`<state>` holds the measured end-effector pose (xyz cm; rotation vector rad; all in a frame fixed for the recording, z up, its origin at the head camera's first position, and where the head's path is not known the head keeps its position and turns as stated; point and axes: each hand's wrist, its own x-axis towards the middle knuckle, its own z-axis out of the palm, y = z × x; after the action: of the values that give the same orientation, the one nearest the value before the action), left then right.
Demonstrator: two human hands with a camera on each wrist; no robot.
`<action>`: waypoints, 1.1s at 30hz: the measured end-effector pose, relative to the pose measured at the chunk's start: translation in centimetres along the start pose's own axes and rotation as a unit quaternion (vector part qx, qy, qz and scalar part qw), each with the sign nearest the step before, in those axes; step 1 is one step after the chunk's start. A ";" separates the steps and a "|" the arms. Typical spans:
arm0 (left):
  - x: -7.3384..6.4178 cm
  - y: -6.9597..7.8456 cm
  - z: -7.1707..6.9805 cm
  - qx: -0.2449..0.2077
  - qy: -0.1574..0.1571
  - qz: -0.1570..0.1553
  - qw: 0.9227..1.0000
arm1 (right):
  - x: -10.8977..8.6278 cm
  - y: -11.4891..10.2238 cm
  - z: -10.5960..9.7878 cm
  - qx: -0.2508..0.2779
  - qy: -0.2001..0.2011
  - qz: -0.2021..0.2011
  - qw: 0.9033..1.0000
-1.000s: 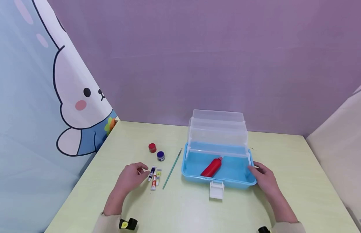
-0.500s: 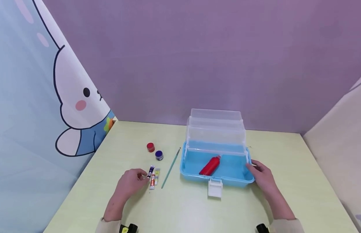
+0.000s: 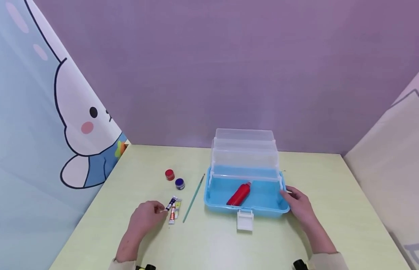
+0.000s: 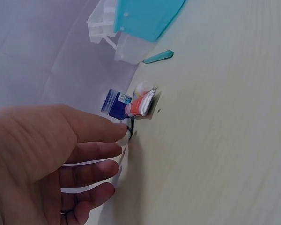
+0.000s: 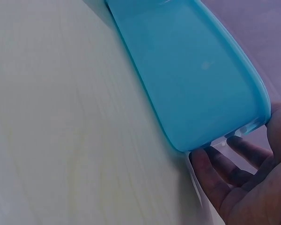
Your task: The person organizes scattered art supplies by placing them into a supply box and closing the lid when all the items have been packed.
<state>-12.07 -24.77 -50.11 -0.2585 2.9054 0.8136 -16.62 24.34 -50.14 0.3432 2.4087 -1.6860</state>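
L fingers [image 4: 103, 150] pinch dk-blue tube [image 3: 171, 203], R fingers [image 5: 210, 178] hold box [image 3: 265, 197], brush [image 3: 194, 198] btwn, pots [image 3: 180, 183] beyond.

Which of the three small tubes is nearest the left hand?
The dark blue tube, whose end touches the left hand; the red tube and yellow tube lie farther away.

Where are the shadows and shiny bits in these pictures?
Head view: soft shadows near left hand and right hand, pale sheen on table; left wrist view: long shadow beside fingers; right wrist view: shaded fingertips, faint bright spot on blue box.
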 end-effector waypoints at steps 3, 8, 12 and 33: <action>0.0 -0.1 0.0 -0.005 0.002 -0.002 1.000 | 0.0 0.2 0.0 0.003 0.000 -0.001 1.000; 0.3 -0.5 0.0 -0.011 -0.002 -0.009 1.000 | 0.1 0.3 0.1 0.002 0.003 0.000 1.000; 0.6 -0.7 0.1 -0.007 0.001 -0.007 1.000 | 0.2 0.3 0.2 0.006 0.003 -0.006 1.000; 1.3 -2.0 -0.8 -0.040 0.017 -0.001 0.999 | 0.6 0.7 0.3 0.000 0.019 -0.024 1.000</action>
<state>-12.97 -27.02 -50.62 -0.2860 2.9080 0.9346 -16.98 24.33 -50.99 0.3226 2.4638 -1.7137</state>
